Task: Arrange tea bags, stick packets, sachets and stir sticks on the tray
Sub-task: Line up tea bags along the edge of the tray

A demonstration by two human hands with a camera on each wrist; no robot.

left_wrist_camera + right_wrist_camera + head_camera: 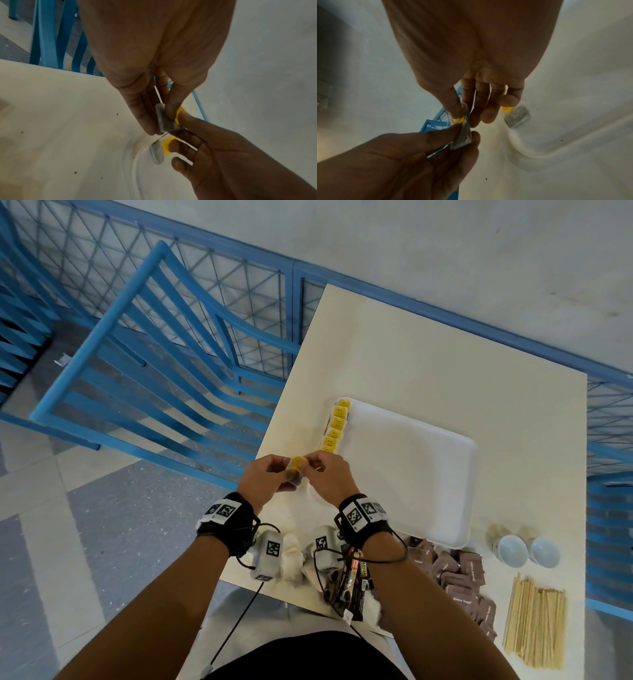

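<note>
Both hands meet just above the near-left corner of the white tray (411, 460), clamped on one tea bag (296, 470): left hand (270, 477) pinches the grey pouch btw thumb & fingers, right hand (330, 477) pinches at the yellow tag end. A row of tea bags (337, 424) w/ yellow tags already lines the tray's left edge; rest of tray bare. On the table near the body: brown sugar sachets (459, 577), stir sticks (534, 618), dark stick packets (352, 580), loose tea bags under the wrists.

Handling, my read: bag is very light, soft, thin paper, prob. tears easily; string and tag flop. Best held by pouch edge, light pinch, tag kept flat on top.
</note>
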